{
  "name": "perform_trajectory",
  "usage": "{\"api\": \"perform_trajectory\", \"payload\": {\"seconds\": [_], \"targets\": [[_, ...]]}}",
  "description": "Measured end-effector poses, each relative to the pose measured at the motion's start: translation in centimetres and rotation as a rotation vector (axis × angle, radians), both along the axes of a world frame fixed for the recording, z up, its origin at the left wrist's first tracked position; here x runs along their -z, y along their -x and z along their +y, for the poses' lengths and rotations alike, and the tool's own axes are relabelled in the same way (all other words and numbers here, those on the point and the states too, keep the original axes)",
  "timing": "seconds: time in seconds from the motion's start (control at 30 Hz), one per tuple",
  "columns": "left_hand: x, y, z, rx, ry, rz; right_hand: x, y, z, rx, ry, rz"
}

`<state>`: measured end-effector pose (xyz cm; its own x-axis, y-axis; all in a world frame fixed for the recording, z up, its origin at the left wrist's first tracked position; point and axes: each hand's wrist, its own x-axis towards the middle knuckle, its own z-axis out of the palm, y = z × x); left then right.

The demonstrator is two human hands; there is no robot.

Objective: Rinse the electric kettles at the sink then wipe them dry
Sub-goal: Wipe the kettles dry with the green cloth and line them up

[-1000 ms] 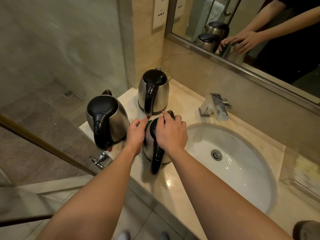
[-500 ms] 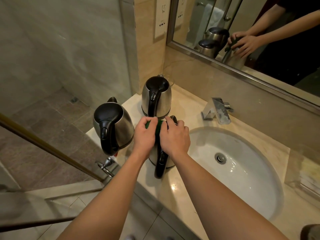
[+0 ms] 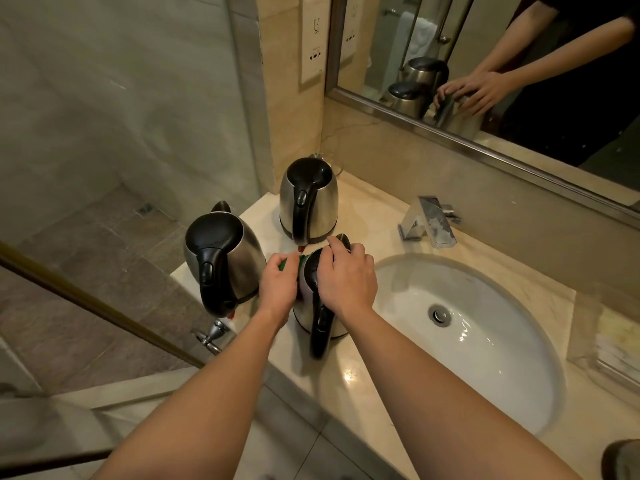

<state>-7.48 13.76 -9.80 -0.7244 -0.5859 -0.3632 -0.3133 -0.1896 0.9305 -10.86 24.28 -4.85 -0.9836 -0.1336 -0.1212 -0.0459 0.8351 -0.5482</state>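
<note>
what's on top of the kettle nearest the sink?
On that kettle: the right hand rests over the lid, the left hand holds a green cloth against it. The lid's state is hidden.

No readable words, brands or numbers anywhere. The white rectangular wall socket plate (image 3: 314,39) beside the mirror carries a small dark pictogram and tiny markings near its sockets, too small and blurred to make out.
</note>
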Motion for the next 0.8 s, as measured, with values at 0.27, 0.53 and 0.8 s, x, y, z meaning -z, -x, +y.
{"api": "perform_trajectory", "payload": {"seconds": [0.27, 0.53, 0.8], "targets": [[-0.8, -2.4, 0.3, -0.073, 0.119, -0.034, -0.6, -0.2, 1.2, -0.073, 0.047, -0.053], [-8.4, -2.5, 1.9, 0.106, 0.376, 0.108, -2.2, -3.7, 6.2, -0.079, -0.085, 0.012], [-12.5, -1.6, 11.6, 0.439, 0.541, 0.229, -6.8, -8.4, 18.1, 0.174, -0.310, 0.083]]}}
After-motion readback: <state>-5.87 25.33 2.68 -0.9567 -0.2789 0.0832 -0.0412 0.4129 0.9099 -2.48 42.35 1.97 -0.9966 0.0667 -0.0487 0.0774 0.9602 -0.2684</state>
